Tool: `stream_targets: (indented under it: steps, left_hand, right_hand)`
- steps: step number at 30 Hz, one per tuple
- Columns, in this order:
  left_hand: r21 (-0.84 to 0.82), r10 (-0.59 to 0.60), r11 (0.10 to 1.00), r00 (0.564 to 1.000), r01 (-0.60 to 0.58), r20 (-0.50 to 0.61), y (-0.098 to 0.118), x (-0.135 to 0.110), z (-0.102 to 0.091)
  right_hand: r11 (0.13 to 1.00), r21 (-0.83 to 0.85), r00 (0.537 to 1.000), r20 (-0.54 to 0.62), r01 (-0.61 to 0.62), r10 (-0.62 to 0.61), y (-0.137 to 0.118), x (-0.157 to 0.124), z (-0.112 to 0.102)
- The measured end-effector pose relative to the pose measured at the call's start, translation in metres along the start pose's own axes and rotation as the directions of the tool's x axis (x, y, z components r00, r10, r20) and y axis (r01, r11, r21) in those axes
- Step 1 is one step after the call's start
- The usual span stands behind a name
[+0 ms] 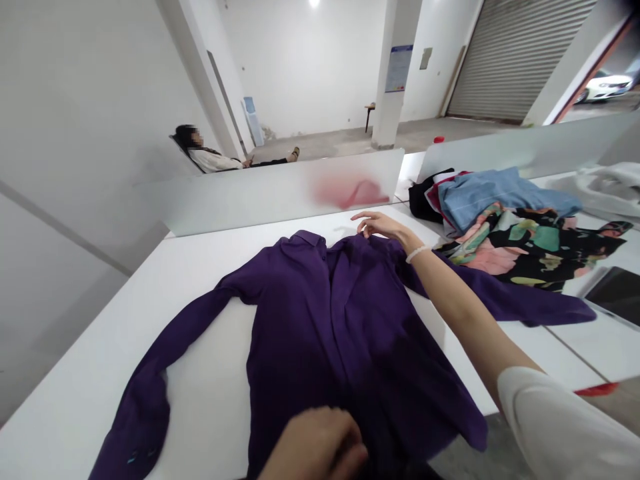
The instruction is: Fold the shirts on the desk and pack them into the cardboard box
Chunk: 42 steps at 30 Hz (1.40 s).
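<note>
A dark purple shirt [320, 320] lies spread flat on the white table [100, 373], sleeves out to both sides. My right hand [377, 225] reaches to the far shoulder near the collar and pinches the cloth there, a white bead bracelet on the wrist. My left hand [317, 445] is closed on the shirt's near hem at the bottom of the view.
A pile of clothes [505, 213], blue denim on top of floral fabric, lies at the right. A dark tablet or phone [617, 293] rests at the right edge. Frosted dividers [280, 190] line the table's back. A person [210, 157] reclines far behind.
</note>
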<state>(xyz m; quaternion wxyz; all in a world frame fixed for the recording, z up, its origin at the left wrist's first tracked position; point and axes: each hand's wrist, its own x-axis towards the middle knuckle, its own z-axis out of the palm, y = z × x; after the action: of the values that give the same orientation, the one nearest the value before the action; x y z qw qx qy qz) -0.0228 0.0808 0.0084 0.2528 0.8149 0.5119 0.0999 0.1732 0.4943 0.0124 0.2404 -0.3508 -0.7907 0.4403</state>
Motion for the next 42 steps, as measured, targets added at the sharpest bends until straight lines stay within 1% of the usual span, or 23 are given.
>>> stream_targets:
  steps: [2,4,5,6,8,10,12,15,16,17,20,22,24,25,27,29,31,32,33,35,39,41,42]
  left_hand:
    - [0.060,-0.065,0.996,0.993,0.072,-0.098,-0.006,0.016,-0.045]
    - [0.110,-0.057,0.991,0.985,0.076,-0.165,-0.022,0.045,-0.089]
    - [0.127,-0.034,0.990,0.981,0.059,-0.189,-0.034,0.063,-0.107]
    - [0.150,-0.030,0.986,0.973,0.066,-0.230,-0.048,0.083,-0.124]
    - [0.224,-0.053,0.966,0.946,0.129,-0.318,-0.077,0.123,-0.149]
    - [0.304,-0.078,0.933,0.932,0.193,-0.353,-0.104,0.161,-0.165]
    - [0.365,-0.096,0.903,0.935,0.225,-0.340,-0.124,0.195,-0.173]
    - [0.408,-0.085,0.887,0.944,0.217,-0.318,-0.146,0.235,-0.174]
    - [0.415,-0.076,0.886,0.947,0.208,-0.313,-0.152,0.246,-0.172]
    - [0.420,-0.069,0.885,0.949,0.201,-0.309,-0.158,0.255,-0.170]
    - [0.425,-0.067,0.884,0.953,0.194,-0.295,-0.175,0.273,-0.158]
    - [0.416,-0.058,0.890,0.951,0.187,-0.304,-0.184,0.279,-0.152]
    - [0.428,-0.031,0.887,0.947,0.174,-0.321,-0.189,0.280,-0.149]
    - [0.444,-0.008,0.882,0.945,0.160,-0.326,-0.191,0.280,-0.150]
    - [0.473,0.044,0.873,0.949,0.115,-0.312,-0.192,0.276,-0.154]
    - [0.476,0.079,0.877,0.954,0.071,-0.289,-0.191,0.271,-0.161]
    - [0.460,0.073,0.885,0.956,0.069,-0.285,-0.190,0.266,-0.167]
    - [0.451,0.059,0.889,0.956,0.081,-0.289,-0.191,0.265,-0.168]
    - [0.443,0.045,0.892,0.956,0.092,-0.290,-0.193,0.264,-0.168]
    - [0.429,0.032,0.899,0.963,0.089,-0.267,-0.198,0.266,-0.164]
    - [0.435,0.040,0.900,0.984,0.040,-0.174,-0.211,0.278,-0.149]
    - [0.448,0.008,0.890,0.981,0.081,-0.193,-0.215,0.281,-0.145]
    - [0.453,-0.011,0.885,0.977,0.109,-0.214,-0.216,0.281,-0.145]
  right_hand:
    - [0.997,-0.070,0.998,0.059,-0.022,0.026,-0.002,0.007,0.002]
    - [0.980,-0.197,0.986,0.159,-0.020,0.052,-0.005,0.019,0.008]
    - [0.971,-0.238,0.972,0.224,-0.011,0.066,-0.008,0.025,0.012]
    - [0.967,-0.255,0.953,0.293,-0.004,0.082,-0.012,0.030,0.015]
    - [0.969,-0.243,0.896,0.421,-0.036,0.138,-0.019,0.038,0.021]
    - [0.976,-0.192,0.832,0.523,-0.098,0.186,-0.027,0.042,0.025]
    - [0.984,-0.131,0.766,0.618,-0.122,0.178,-0.032,0.042,0.026]
    - [0.993,-0.096,0.673,0.730,-0.068,0.117,-0.032,0.044,0.030]
    - [0.993,-0.112,0.654,0.748,-0.044,0.113,-0.031,0.046,0.032]
    - [0.991,-0.129,0.646,0.755,-0.020,0.111,-0.028,0.048,0.033]
    - [0.990,-0.139,0.664,0.742,0.026,0.087,-0.020,0.056,0.037]
    - [0.995,-0.101,0.683,0.728,0.017,0.062,-0.016,0.059,0.036]
    - [0.999,-0.048,0.714,0.700,0.010,0.027,-0.016,0.058,0.030]
    - [0.999,-0.021,0.741,0.671,0.028,-0.007,-0.018,0.056,0.026]
    - [0.995,0.022,0.817,0.568,0.100,-0.095,-0.021,0.051,0.016]
    - [0.985,0.049,0.898,0.407,0.165,-0.171,-0.025,0.046,0.007]
    - [0.984,0.055,0.957,0.231,0.170,-0.178,-0.026,0.044,0.001]
    - [0.987,0.061,0.974,0.161,0.148,-0.157,-0.025,0.043,-0.001]
    - [0.990,0.074,0.986,0.112,0.120,-0.127,-0.024,0.043,-0.001]
    - [0.990,0.126,0.995,0.076,0.055,-0.065,-0.021,0.044,-0.001]
    - [0.967,0.246,0.991,0.131,-0.071,0.040,-0.017,0.044,0.002]
    - [0.968,0.236,0.986,0.157,-0.085,0.048,-0.018,0.040,0.001]
    - [0.975,0.211,0.985,0.173,-0.061,0.024,-0.018,0.038,-0.001]
